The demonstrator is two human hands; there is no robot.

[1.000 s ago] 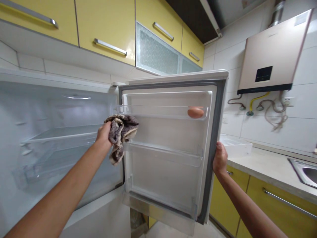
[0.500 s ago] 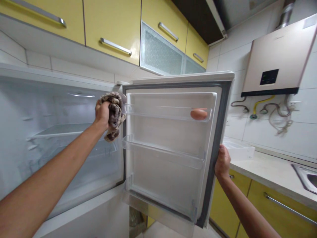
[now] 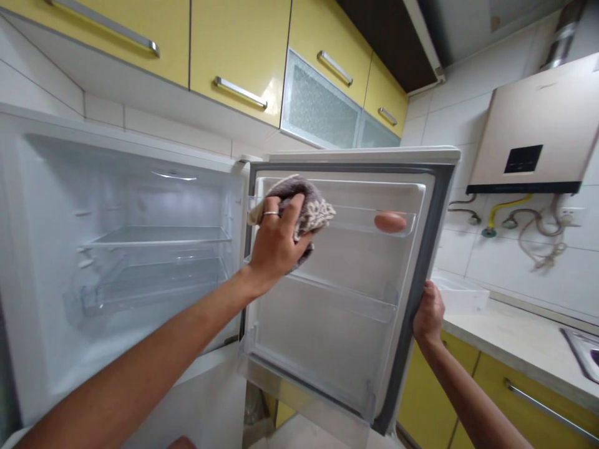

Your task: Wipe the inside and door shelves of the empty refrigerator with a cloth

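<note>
My left hand (image 3: pixel 277 244), with a ring on one finger, grips a bunched brown and cream patterned cloth (image 3: pixel 314 209). The cloth is at the upper left of the open fridge door's (image 3: pixel 322 337) inner side, over the top clear shelf (image 3: pixel 349 217). A brown egg (image 3: pixel 390 221) sits at the right end of that shelf. My right hand (image 3: pixel 428 312) is wrapped round the door's free edge, below mid-height. The fridge compartment (image 3: pixel 140 206) stands open on the left, with glass shelves inside.
Yellow wall cabinets (image 3: pixel 236 50) hang above the fridge. A water heater (image 3: pixel 533 131) with pipes is on the tiled wall at right. Below it a counter (image 3: pixel 519 330) carries a white box (image 3: pixel 461 293) and a sink (image 3: pixel 583 349). A lower clear door shelf (image 3: pixel 346 299) juts out.
My left hand has moved right with the cloth, from the hinge side to the door's upper shelf. My right hand stays on the door edge. The view has shifted slightly.
</note>
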